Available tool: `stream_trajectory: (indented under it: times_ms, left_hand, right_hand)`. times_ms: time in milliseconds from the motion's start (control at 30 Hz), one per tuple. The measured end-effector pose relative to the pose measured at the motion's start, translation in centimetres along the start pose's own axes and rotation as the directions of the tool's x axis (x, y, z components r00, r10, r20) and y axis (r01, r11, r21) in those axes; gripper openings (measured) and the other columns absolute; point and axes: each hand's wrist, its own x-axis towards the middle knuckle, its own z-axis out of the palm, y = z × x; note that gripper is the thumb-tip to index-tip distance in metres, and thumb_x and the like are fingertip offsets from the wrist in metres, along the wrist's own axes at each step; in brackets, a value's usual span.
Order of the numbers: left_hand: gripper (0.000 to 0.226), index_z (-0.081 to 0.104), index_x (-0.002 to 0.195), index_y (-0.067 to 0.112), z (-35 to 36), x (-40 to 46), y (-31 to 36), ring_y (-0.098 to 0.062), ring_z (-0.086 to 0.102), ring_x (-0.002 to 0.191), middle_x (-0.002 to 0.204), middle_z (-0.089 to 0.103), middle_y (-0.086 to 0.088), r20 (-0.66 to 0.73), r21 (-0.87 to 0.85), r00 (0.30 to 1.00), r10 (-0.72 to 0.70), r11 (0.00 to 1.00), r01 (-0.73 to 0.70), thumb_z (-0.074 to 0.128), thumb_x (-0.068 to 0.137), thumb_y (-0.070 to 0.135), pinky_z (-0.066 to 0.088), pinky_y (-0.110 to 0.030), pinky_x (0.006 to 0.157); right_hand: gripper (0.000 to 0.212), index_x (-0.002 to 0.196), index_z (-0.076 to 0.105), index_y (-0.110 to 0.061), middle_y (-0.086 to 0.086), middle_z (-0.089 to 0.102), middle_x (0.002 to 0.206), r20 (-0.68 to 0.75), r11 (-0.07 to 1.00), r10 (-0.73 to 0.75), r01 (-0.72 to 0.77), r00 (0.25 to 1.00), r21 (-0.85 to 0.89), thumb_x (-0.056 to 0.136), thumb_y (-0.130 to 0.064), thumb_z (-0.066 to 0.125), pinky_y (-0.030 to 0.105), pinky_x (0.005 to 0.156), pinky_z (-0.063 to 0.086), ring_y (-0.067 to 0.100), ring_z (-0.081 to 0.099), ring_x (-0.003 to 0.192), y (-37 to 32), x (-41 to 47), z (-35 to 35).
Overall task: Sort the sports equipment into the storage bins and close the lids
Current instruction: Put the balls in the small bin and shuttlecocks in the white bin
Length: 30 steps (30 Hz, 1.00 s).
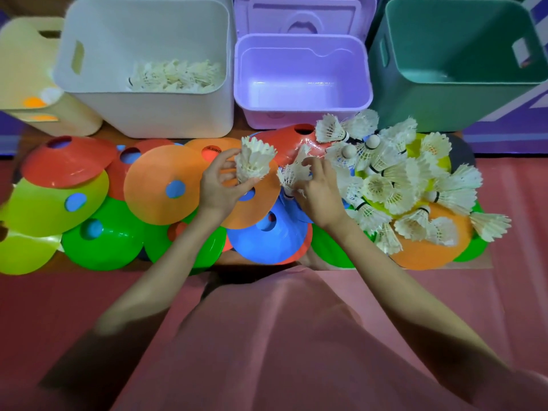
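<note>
In front of a row of storage bins, the person's left hand (221,188) is gripping a small bunch of shuttlecocks (253,160), feathers pointing up, its fingers curling round their lower ends. Just beside it, the right hand (318,192) is pinching another shuttlecock (292,173) at the left edge of a loose pile of shuttlecocks (403,185), which is lying to the right on top of coloured disc cones (166,185). The cones are overlapping across the surface in red, orange, yellow-green, green and blue, and both hands are hovering above them.

At the back, the white bin (142,111) is already holding a layer of shuttlecocks (178,75) along its near inner wall. The purple bin (302,111) is standing to its right with a purple lid (305,16) propped behind it, and the green bin (444,105) is standing further right. At far left a cream bin (26,54) is showing orange and white balls (41,99), blurred.
</note>
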Motion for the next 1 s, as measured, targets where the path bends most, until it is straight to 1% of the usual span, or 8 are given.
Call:
stream_trajectory:
  times_ms: [100,200,400,467,567,767,900,1000]
  left_hand:
    - [0.056,0.056,0.117,0.024,-0.3,0.0,-0.3,-0.021,0.064,0.097,0.101,0.062,0.001,-0.019,0.008,1.0,-0.017,1.0,0.017,0.082,0.071,0.005,0.056,-0.032,0.082]
    - [0.055,0.057,0.117,0.025,-0.3,0.0,-0.5,-0.017,0.064,0.094,0.105,0.063,-0.002,-0.019,-0.005,0.998,-0.057,0.998,0.057,0.082,0.071,0.007,0.057,-0.037,0.081]
    - [0.056,0.057,0.117,0.024,0.4,0.6,-0.1,0.002,0.06,0.091,0.102,0.059,0.017,0.061,0.012,0.998,-0.006,1.0,0.006,0.081,0.071,0.003,0.049,-0.01,0.073]
    - [0.056,0.057,0.116,0.026,0.6,0.7,0.1,0.007,0.058,0.092,0.102,0.058,0.018,0.09,0.03,0.996,-0.002,1.0,0.0,0.081,0.071,0.004,0.047,-0.008,0.075]
    - [0.057,0.058,0.119,0.023,1.0,0.9,0.1,0.011,0.058,0.093,0.104,0.061,0.015,0.132,0.045,0.991,0.017,0.999,-0.023,0.081,0.071,0.005,0.05,-0.016,0.083]
    - [0.057,0.059,0.119,0.025,1.3,1.1,0.8,-0.004,0.062,0.101,0.105,0.061,0.019,0.171,0.018,0.985,0.003,1.0,-0.006,0.082,0.07,0.006,0.052,-0.023,0.087]
    - [0.056,0.058,0.117,0.027,1.3,1.1,0.9,-0.018,0.062,0.104,0.105,0.061,0.017,0.125,-0.005,0.992,-0.012,1.0,0.013,0.083,0.07,0.009,0.053,-0.028,0.087]
    - [0.056,0.058,0.117,0.026,0.9,1.2,0.7,-0.022,0.062,0.105,0.108,0.063,0.008,0.109,-0.017,0.994,-0.021,1.0,0.023,0.082,0.071,0.007,0.054,-0.037,0.088]
  right_hand:
    - [0.01,0.067,0.068,-0.01,0.016,0.055,0.106,-0.098,0.998,0.019,-0.013,0.995,0.057,0.077,-0.011,0.067,0.033,0.08,0.035,0.032,0.044,0.094,0.0,-0.6,-0.5]
    - [0.007,0.08,0.067,-0.007,0.011,0.058,0.098,-0.211,0.97,0.082,-0.03,0.974,0.24,0.084,-0.012,0.064,0.031,0.08,0.034,0.03,0.05,0.089,-0.2,-0.8,-2.2]
    - [0.013,0.091,0.072,-0.005,0.006,0.069,0.087,-0.447,0.839,0.304,-0.015,0.842,0.543,0.091,-0.011,0.06,0.032,0.079,0.043,0.021,0.058,0.084,-1.4,0.6,-5.5]
    - [0.013,0.091,0.072,-0.006,0.003,0.07,0.087,-0.433,0.823,0.282,0.016,0.856,0.568,0.091,-0.01,0.059,0.03,0.08,0.043,0.02,0.059,0.084,-1.6,1.2,-5.7]
    - [0.013,0.088,0.072,-0.009,0.001,0.07,0.084,-0.335,0.835,0.181,0.036,0.925,0.549,0.091,-0.01,0.059,0.022,0.083,0.037,0.022,0.058,0.085,-1.8,1.6,-5.0]
    - [0.018,0.093,0.069,-0.009,0.0,0.068,0.084,-0.136,0.807,0.03,0.057,0.99,0.588,0.096,-0.016,0.052,0.033,0.086,0.039,0.019,0.055,0.087,-2.3,1.7,-4.2]
    - [0.025,0.117,0.061,-0.009,0.001,0.063,0.111,-0.236,0.803,0.133,0.035,0.963,0.595,0.099,-0.021,0.048,0.032,0.092,0.041,0.015,0.053,0.104,-1.4,1.8,-4.3]
    - [0.027,0.122,0.054,-0.009,0.003,0.061,0.112,-0.235,0.804,0.219,-0.039,0.947,0.593,0.097,-0.017,0.047,0.034,0.09,0.044,0.017,0.054,0.103,0.4,2.2,-3.8]
